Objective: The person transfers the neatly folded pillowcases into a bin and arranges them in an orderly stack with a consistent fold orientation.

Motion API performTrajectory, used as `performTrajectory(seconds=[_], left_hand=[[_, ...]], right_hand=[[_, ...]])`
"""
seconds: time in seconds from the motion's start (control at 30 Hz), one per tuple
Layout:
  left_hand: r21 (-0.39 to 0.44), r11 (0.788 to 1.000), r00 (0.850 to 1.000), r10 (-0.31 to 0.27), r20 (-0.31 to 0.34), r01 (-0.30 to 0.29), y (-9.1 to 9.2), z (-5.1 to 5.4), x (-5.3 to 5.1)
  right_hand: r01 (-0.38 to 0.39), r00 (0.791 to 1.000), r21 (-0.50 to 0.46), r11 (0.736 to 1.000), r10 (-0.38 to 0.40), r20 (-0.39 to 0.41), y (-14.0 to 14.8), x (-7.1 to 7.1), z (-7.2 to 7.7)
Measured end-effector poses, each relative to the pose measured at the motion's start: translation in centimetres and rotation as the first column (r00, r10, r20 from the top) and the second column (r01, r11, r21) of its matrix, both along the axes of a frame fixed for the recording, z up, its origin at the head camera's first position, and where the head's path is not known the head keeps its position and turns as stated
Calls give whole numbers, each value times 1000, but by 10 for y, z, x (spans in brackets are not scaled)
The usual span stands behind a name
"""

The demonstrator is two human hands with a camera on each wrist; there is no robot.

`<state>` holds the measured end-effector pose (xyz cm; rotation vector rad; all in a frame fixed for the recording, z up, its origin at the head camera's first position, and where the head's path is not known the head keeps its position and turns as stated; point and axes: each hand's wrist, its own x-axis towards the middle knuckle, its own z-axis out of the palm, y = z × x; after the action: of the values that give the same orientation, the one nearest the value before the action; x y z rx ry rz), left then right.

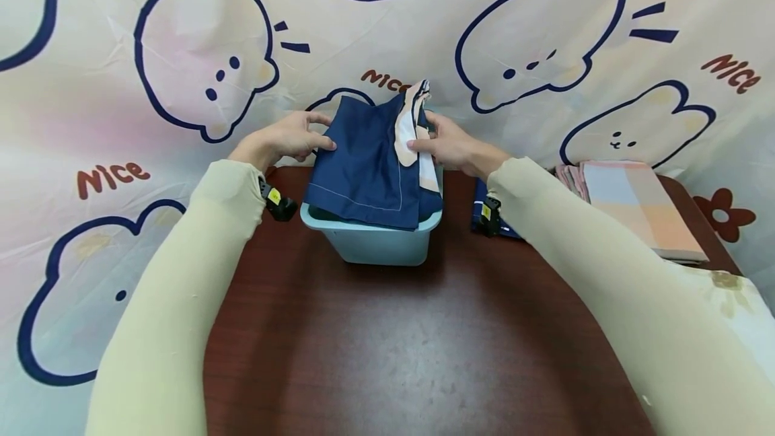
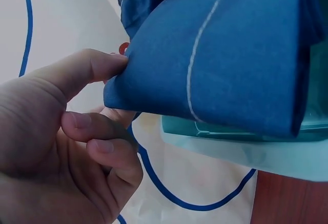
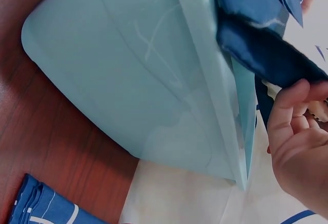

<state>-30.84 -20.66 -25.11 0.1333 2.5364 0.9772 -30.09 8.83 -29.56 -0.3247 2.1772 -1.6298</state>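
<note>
A navy blue cloth (image 1: pixel 366 160) with a thin white line near its edge hangs over the mouth of a light blue plastic bin (image 1: pixel 381 246). Its right side shows a cream and white patterned part (image 1: pixel 410 128). My left hand (image 1: pixel 295 136) pinches the cloth's left edge between thumb and fingers, as the left wrist view shows close up. On the other side my right hand (image 1: pixel 453 145) pinches the patterned part near the top. In the right wrist view, fingers (image 3: pixel 289 114) hold the cloth's edge just past the bin's rim. The bin's inside is mostly hidden.
Right of the bin, a folded navy cloth with white lines (image 3: pixel 54 206) lies on the dark wooden table (image 1: pixel 387 342). Folded pastel checked cloth (image 1: pixel 642 210) sits at the table's right end. Behind stands a cartoon-printed curtain (image 1: pixel 375 32), close to the bin.
</note>
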Motion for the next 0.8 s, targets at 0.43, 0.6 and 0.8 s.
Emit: performTrajectory(seconds=[0.43,0.6,0.8], left_hand=[[-70,997,999,25,-34,-27,12,-15,0],[-85,996,999,22,-49,-26,16,-20,-3],[-86,995,997,43,-62,-48,19,-27,-4]], right_hand=[[24,1000,158,987,-24,-5,-8,-3,-9],[16,999,174,985,-22,32,-11,-3,-10],[23,1000,272,962,-19,-16,-18,-4,-11]])
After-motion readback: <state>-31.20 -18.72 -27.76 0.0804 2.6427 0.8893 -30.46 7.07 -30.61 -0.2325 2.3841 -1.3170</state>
